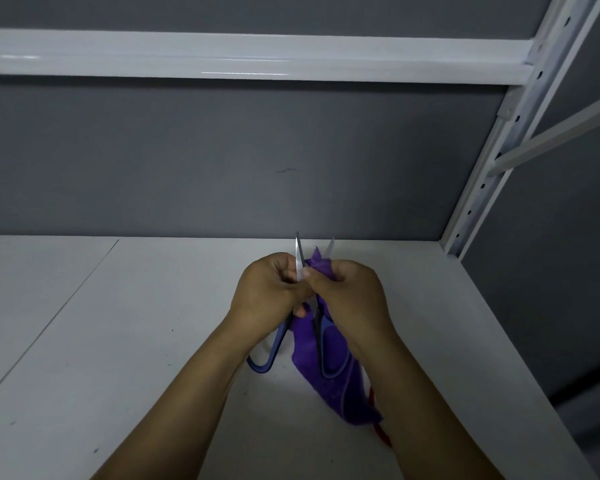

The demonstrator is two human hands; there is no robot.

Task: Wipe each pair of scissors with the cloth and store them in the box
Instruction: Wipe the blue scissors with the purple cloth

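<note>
Head view: the scissors (316,323) are held up just below the middle of the frame, over the white shelf board (118,341). The blades are spread in a V, with the tips pointing up the picture toward the grey back wall (222,150). The blue handle loops hang down toward the bottom of the frame.

The left hand (269,289) has its fingers curled round the left blade near the pivot, so the bare steel stands up above the knuckles. The right hand (347,296) pinches the purple cloth (333,379) round the right blade. A tuft of cloth and the blade tip show above the fingers, and the rest of the cloth trails down behind the right handle loop. Both forearms come up from the bottom edge and meet at the scissors, wrists bent slightly inward.

The scissors look stiff and fairly light. The steel is smooth and likely slippery, and the edges and points can cut, so the safest hold is probably at the pivot or the handles, with the cloth folded over the flat of the blade. The cloth is soft and limp and will only follow where the fingers press it.

A red thing (381,434) shows at lower right beside the right forearm; I cannot tell what it is. The white beam (222,55) runs across the top and the perforated post (496,157) stands at the right. The box is not in view
</note>
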